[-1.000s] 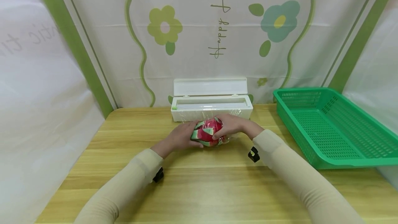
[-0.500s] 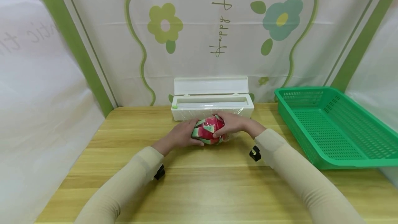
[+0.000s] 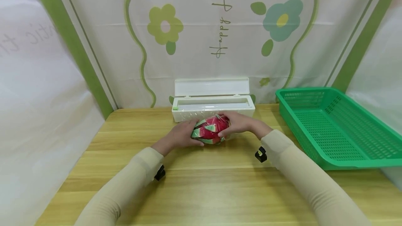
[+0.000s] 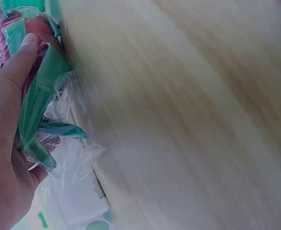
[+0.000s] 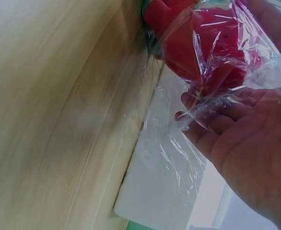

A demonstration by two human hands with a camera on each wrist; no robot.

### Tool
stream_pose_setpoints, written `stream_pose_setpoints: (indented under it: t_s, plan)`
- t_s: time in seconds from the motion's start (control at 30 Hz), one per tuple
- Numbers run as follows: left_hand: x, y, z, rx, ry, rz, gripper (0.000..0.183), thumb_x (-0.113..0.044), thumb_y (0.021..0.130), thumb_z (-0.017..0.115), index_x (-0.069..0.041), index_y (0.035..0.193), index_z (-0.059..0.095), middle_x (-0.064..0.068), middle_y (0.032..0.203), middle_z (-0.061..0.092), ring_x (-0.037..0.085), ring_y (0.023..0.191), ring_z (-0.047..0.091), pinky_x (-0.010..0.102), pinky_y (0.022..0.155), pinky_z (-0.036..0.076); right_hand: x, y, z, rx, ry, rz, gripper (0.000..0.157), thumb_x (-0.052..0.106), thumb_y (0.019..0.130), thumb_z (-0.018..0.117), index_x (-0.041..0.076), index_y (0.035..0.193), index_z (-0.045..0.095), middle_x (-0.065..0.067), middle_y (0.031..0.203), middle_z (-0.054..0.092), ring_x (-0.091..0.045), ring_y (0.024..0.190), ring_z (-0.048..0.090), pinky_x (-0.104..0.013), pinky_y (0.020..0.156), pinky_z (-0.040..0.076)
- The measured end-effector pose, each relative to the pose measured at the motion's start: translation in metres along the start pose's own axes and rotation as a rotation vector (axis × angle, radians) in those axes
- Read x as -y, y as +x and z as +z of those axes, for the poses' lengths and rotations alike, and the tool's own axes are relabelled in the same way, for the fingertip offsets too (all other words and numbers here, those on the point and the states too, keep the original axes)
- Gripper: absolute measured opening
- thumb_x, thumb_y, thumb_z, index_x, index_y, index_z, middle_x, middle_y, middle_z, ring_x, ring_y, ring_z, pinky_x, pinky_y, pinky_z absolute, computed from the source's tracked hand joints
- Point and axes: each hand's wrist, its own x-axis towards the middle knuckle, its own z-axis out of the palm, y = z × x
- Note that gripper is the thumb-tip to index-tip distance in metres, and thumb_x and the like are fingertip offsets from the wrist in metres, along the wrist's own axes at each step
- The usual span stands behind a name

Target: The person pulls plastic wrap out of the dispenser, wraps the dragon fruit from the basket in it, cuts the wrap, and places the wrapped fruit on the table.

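Observation:
A red and green dragon fruit (image 3: pixel 209 130) in clear cling film lies on its side just before the white film box. My left hand (image 3: pixel 182 135) grips its left end, the thumb along the near side. In the left wrist view loose cling film (image 4: pixel 71 103) crumples around the green scales. My right hand (image 3: pixel 240 123) holds the other end, with the thumb in front and the fingers on the far side. The right wrist view shows film bunched over those fingers (image 5: pixel 209 127). The fruit's underside and far side are hidden.
Behind the fruit stands the white cling film box (image 3: pixel 183 115), lid up, a roll inside. A green plastic basket (image 3: pixel 301 133) sits at the right of the wooden table (image 3: pixel 201 191). A patterned curtain (image 3: pixel 194 55) closes off the back.
My right hand has shifted slightly right along the fruit, with the wrist moving outward. The fruit has turned or tilted a little, while my left hand keeps its hold.

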Motion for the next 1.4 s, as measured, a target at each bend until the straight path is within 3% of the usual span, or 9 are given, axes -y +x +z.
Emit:
stream_pose_setpoints:
  t_s: [0.3, 0.83, 1.13, 1.4]
  plan:
    - [0.001, -0.002, -0.004, -0.008, 0.004, -0.003, 0.104, -0.062, 0.073, 0.076, -0.005, 0.148, 0.032, 0.012, 0.138, 0.050, 0.029, 0.124, 0.049, 0.043, 0.103, 0.040, 0.002, -0.003, -0.003, 0.004, 0.003, -0.012, 0.098, 0.043, 0.077, 0.081, 0.002, 0.149, 0.029, -0.016, 0.140, 0.047, -0.030, 0.128, 0.046, -0.044, 0.106, 0.037]
    - [0.004, -0.009, -0.015, 0.009, 0.016, -0.024, 0.109, -0.067, 0.074, 0.071, -0.003, 0.151, 0.027, 0.015, 0.146, 0.043, 0.032, 0.130, 0.044, 0.045, 0.106, 0.036, 0.011, -0.008, -0.012, 0.020, -0.034, 0.018, 0.092, 0.048, 0.080, 0.076, 0.007, 0.149, 0.032, -0.018, 0.140, 0.048, -0.032, 0.129, 0.044, -0.048, 0.105, 0.037]
    - [0.005, -0.017, -0.027, 0.005, -0.045, -0.049, 0.107, -0.067, 0.074, 0.072, -0.001, 0.148, 0.033, 0.015, 0.146, 0.043, 0.033, 0.131, 0.043, 0.047, 0.106, 0.037, 0.023, -0.009, -0.018, 0.002, -0.036, -0.005, 0.087, 0.046, 0.083, 0.074, 0.004, 0.148, 0.033, -0.018, 0.141, 0.047, -0.033, 0.132, 0.042, -0.048, 0.106, 0.036]
    - [0.012, -0.024, -0.038, -0.045, -0.127, -0.072, 0.110, -0.069, 0.072, 0.070, -0.002, 0.150, 0.030, 0.015, 0.147, 0.042, 0.030, 0.125, 0.050, 0.047, 0.100, 0.043, 0.034, -0.012, -0.024, -0.028, -0.049, -0.042, 0.081, 0.043, 0.088, 0.069, 0.003, 0.148, 0.033, -0.020, 0.143, 0.045, -0.033, 0.133, 0.041, -0.051, 0.105, 0.037]
